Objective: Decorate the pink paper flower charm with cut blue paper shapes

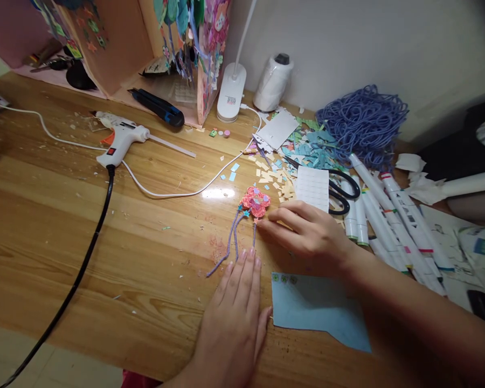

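A pink-red paper flower (256, 201) lies on the wooden table with purple cords (229, 240) trailing from it toward me. Small blue stars (246, 214) sit where two cords meet the flower. On a third cord, just below the flower, is a small pink star (256, 221). My left hand (236, 304) lies flat, fingers stretched out, over the lower ends of the cords. My right hand (303, 229) has its fingers bent and close together, with the fingertips at the pink star; its thumb is hidden. A light blue paper sheet (317, 307) with tiny drawn flowers lies below my right hand.
A white glue gun (123, 137) lies at left with its black cable running forward. Black-handled scissors (343, 186), partly under white paper, lie beside paper scraps (281, 175). Markers (404, 213) and a heap of purple cord (364, 121) are at right. A utility knife (157, 108) lies behind.
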### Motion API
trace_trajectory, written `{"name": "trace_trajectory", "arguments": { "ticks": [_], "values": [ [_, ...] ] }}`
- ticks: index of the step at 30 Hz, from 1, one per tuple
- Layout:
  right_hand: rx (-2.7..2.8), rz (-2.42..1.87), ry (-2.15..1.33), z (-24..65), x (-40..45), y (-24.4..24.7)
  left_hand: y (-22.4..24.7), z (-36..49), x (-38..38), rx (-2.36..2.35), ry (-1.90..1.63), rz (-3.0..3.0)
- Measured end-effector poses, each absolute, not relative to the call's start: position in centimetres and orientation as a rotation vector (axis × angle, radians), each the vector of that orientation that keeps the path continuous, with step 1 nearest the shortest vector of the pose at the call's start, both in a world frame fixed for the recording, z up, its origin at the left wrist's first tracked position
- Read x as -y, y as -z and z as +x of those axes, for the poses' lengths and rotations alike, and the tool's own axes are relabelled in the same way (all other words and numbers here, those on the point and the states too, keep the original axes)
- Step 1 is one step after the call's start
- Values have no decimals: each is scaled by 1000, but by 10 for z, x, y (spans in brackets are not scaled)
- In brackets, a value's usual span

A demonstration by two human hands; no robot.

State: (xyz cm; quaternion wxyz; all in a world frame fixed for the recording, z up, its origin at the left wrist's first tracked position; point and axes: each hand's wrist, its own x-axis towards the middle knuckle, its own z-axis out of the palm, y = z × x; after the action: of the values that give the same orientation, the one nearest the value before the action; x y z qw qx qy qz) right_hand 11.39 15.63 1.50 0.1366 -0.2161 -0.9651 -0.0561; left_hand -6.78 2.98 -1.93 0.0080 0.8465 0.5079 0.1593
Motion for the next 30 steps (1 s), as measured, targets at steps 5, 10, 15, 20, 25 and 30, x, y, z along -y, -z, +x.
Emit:
{"name": "trace_trajectory", "arguments": {
  "ticks": [5,10,15,20,25,30],
  "values": [
    [2720,-594,266,111,-156,-13,19,-67,-29,-1591,-502,2644],
    [2724,-579,286,108,-160,-9,19,-67,-29,-1600,-516,2635],
    [2646,-611,288,105,-161,-3,20,-67,-30,-1586,-531,2638],
    [2621,-662,274,105,-159,-2,21,-67,-29,-1584,-524,2630],
    [2586,-719,260,104,-159,-2,20,-67,-28,-1587,-509,2640],
    [2582,-779,257,102,-158,-2,19,-68,-29,-1591,-501,2641]
  ]
}}
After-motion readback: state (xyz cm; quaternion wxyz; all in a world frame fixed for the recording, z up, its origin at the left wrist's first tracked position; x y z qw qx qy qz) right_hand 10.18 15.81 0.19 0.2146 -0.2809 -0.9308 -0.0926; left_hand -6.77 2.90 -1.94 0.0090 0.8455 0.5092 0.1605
